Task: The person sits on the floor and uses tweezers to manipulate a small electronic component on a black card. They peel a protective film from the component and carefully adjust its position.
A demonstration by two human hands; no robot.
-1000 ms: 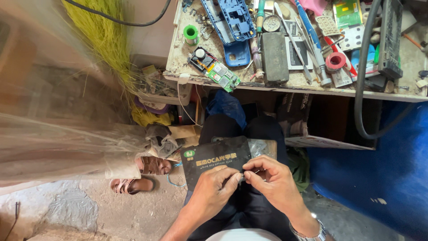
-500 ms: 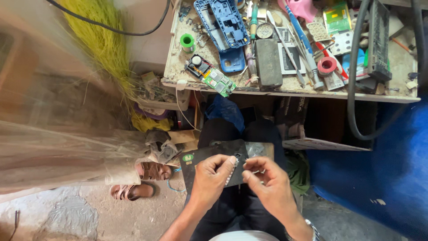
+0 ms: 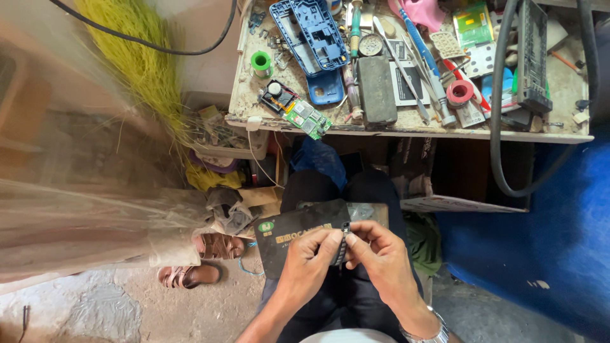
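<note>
Both of my hands meet over my lap. My left hand [image 3: 309, 259] and my right hand [image 3: 379, 256] pinch a small thin dark strip-like part [image 3: 343, 244] between their fingertips, held upright. Under them a black flat packet [image 3: 297, 233] with a green mark and pale lettering lies on my dark trousers. A shiny foil-like piece [image 3: 363, 211] lies just behind it on my knees. A metal watch is on my right wrist.
A cluttered workbench [image 3: 406, 130] stands ahead with a blue phone frame [image 3: 311, 32], a green circuit board [image 3: 304, 117], a grey block [image 3: 376, 89], tape rolls and tools. A thick grey cable [image 3: 499, 121] hangs off it. Yellow straw and sandals [image 3: 197, 274] lie to the left, and blue cloth to the right.
The view has shifted a little. My fingers have closed in on the small dark part and turned it more upright above the black packet.
</note>
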